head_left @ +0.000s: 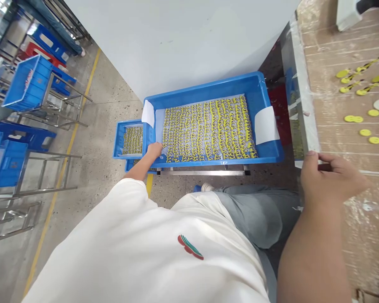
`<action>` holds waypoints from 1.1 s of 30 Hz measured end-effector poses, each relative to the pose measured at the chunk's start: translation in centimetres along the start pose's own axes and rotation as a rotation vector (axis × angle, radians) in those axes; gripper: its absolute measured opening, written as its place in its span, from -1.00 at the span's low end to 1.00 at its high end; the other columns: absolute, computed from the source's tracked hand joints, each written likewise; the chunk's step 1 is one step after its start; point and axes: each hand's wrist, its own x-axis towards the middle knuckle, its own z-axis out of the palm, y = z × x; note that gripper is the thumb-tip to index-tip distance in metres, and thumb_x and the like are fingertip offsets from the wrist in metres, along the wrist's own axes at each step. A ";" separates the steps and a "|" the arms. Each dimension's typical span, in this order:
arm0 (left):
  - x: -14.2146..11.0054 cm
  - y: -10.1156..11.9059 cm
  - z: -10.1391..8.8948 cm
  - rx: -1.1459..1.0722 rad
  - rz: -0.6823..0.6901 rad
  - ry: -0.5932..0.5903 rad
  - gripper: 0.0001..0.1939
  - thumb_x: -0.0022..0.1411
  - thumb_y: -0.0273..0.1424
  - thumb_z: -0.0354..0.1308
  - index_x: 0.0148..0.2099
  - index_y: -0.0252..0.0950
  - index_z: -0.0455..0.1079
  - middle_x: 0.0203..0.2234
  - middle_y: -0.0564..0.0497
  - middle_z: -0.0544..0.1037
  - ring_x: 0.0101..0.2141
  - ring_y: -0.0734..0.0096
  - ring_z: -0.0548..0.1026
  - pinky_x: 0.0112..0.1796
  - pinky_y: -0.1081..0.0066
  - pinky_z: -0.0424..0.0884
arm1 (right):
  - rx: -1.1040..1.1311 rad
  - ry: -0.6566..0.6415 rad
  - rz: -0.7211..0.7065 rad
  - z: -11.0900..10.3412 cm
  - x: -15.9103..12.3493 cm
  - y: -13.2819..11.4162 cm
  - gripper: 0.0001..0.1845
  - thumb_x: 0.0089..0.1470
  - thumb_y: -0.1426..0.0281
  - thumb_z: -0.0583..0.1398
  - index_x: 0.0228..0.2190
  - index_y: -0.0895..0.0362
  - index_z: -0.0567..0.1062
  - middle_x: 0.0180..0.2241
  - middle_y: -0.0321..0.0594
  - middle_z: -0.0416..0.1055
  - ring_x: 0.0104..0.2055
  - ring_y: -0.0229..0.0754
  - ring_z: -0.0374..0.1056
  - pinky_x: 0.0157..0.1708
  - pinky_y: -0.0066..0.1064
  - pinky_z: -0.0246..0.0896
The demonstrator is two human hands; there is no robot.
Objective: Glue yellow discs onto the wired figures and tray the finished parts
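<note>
A large blue plastic tray (pixel 205 90) stands in front of me, holding rows of small yellow-and-black parts (pixel 205 130) on a pale sheet. My left hand (pixel 154 150) reaches over the tray's near left corner, its fingers closed at the left end of the rows. What they grip, if anything, is too small to make out. At the right, my right hand (pixel 333 174) is at the worktable's pale edge (pixel 309 122), with thumb and fingers curled together. Whatever lies between them is hidden. White paper pieces (pixel 267 125) hang over the tray's ends.
Loose yellow discs (pixel 374 140) and yellow pieces with dark stems (pixel 349 89) lie on the brown, film-covered worktable (pixel 337 50). A smaller blue tray (pixel 118 139) of similar parts sits left of the large one. Metal stands (pixel 44 158) and blue crates (pixel 33 84) occupy the far left.
</note>
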 end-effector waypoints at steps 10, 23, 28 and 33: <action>-1.1 0.4 0.4 -0.093 0.025 0.082 -0.64 0.35 -0.23 0.15 0.11 -0.29 0.39 0.04 -0.13 0.47 -0.01 0.23 0.49 -0.01 0.10 0.48 | 0.003 0.006 0.001 -0.2 0.0 -0.3 -0.65 -0.04 0.15 0.20 -0.34 0.12 0.64 -0.61 -0.25 0.36 -0.52 -0.13 0.33 -0.37 -0.31 0.18; -1.7 0.4 0.0 -0.196 0.054 0.076 -0.66 0.35 -0.23 0.14 0.09 -0.30 0.40 0.03 -0.13 0.48 -0.02 0.24 0.49 -0.01 0.11 0.48 | -0.004 0.020 -0.036 0.0 0.1 0.0 -0.64 -0.02 0.13 0.19 -0.38 0.13 0.64 -0.61 -0.22 0.38 -0.51 -0.11 0.34 -0.39 -0.31 0.15; -1.9 0.7 -0.1 -0.203 0.061 0.079 -0.65 0.35 -0.23 0.15 0.09 -0.30 0.40 0.03 -0.13 0.48 -0.01 0.23 0.49 0.00 0.09 0.47 | -0.012 0.018 -0.031 -0.1 0.1 -0.4 -0.61 -0.04 0.13 0.17 -0.37 0.14 0.65 -0.62 -0.21 0.37 -0.51 -0.11 0.34 -0.40 -0.31 0.14; -2.0 0.8 -0.1 -0.220 0.043 0.101 -0.66 0.35 -0.23 0.15 0.08 -0.29 0.41 0.04 -0.13 0.48 0.01 0.23 0.48 0.02 0.09 0.46 | -0.011 0.005 -0.001 -0.4 0.2 -0.9 -0.59 -0.05 0.12 0.16 -0.36 0.14 0.65 -0.63 -0.21 0.36 -0.50 -0.07 0.34 -0.38 -0.28 0.16</action>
